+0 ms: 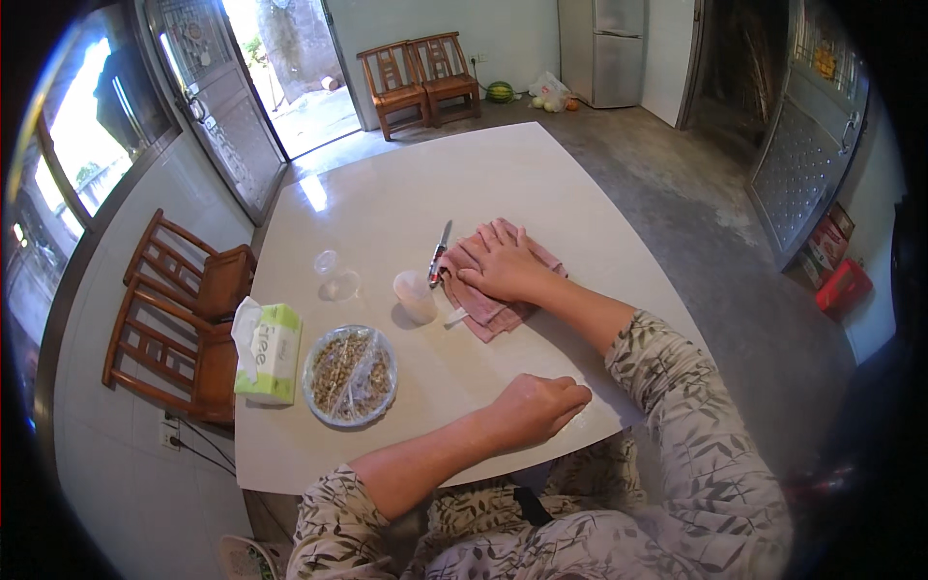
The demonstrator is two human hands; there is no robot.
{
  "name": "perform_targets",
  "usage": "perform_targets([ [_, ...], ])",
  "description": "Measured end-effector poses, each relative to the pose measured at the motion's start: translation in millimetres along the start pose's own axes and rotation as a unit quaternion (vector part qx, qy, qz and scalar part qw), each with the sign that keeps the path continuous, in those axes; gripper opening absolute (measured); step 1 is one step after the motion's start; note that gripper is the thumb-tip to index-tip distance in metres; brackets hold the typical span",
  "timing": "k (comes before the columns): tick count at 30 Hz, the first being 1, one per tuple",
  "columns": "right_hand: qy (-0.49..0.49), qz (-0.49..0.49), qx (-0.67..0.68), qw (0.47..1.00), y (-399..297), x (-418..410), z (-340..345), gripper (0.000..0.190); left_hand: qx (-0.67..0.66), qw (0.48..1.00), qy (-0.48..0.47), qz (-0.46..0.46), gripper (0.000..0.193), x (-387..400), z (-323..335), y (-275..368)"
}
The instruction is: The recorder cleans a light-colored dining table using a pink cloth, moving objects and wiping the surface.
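Observation:
A folded pink cloth (484,308) lies on the white table (377,196), and my right hand (500,264) rests palm down on it, fingers spread. Near the table's front edge, my left hand (540,409) forms a loose fist on the tabletop, with nothing visible in it. A folding knife (440,254) with its blade out lies just left of the cloth. Beside it stands a translucent plastic cup (415,297) with pale contents. The end of a small white object (457,316) shows at the cloth's left edge; I cannot tell what it is.
On the left are a plastic-covered bowl (350,375) of small brown pieces, a tissue pack (272,355), a clear container (341,285) and a small clear lid (326,262). Wooden chairs (225,283) stand along the table's left side. Beyond lie a watermelon (500,92) and a refrigerator (616,65).

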State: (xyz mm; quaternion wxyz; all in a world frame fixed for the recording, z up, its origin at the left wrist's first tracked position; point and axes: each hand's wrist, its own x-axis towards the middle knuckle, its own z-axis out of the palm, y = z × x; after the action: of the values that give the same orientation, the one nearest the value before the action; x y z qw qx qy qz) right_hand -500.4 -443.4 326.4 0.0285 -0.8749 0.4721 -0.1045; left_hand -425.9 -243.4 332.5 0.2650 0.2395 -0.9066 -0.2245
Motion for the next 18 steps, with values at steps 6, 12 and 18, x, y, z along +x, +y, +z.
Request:
perform_targets([
  [6, -0.007, 0.015, 0.006, 1.000, -13, 52, 12, 0.064, -0.005, 1.000, -0.003, -0.007, 0.012, 1, 1, -2],
  [12, -0.022, 0.013, 0.023, 0.999, -32, 100, 17, 0.062, 0.029, 0.999, -0.028, -0.019, 0.015, -1, 1, -9],
  [18, -0.033, 0.002, 0.029, 0.999, -42, 141, 18, 0.060, 0.075, 0.995, -0.021, 0.062, 0.013, -12, 23, -35],
])
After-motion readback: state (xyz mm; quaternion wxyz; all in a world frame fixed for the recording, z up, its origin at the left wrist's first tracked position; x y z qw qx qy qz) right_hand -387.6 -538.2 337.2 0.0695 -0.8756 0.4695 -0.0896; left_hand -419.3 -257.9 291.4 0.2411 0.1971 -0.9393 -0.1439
